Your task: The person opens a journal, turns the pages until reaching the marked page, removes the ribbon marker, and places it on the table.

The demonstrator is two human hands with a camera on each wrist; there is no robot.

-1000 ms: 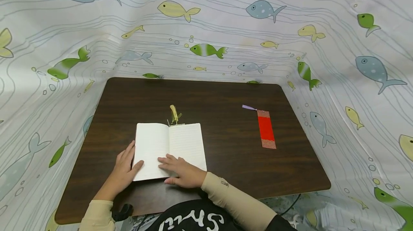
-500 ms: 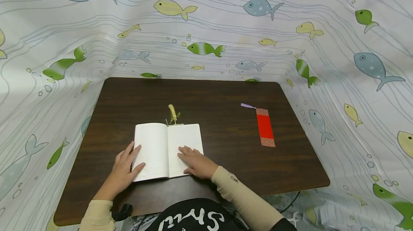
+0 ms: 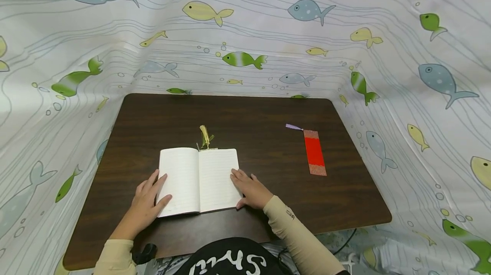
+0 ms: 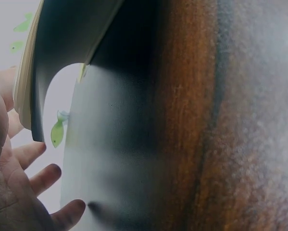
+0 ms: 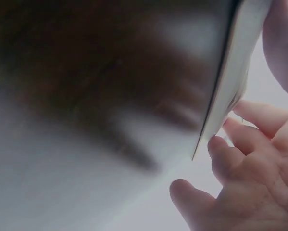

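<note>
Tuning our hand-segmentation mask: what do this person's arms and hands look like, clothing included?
The left hand and right hand are bare, no gloves. Beige, close-fitting sleeves cover both forearms: left sleeve, right sleeve. The right one has a small dark marking near the wrist, too small to read.

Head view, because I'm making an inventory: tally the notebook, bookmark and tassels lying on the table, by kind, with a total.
Open notebook: 1
Red bookmark: 1
Tassels: 2 (yellow tassel, purple tassel)
Total: 4
</note>
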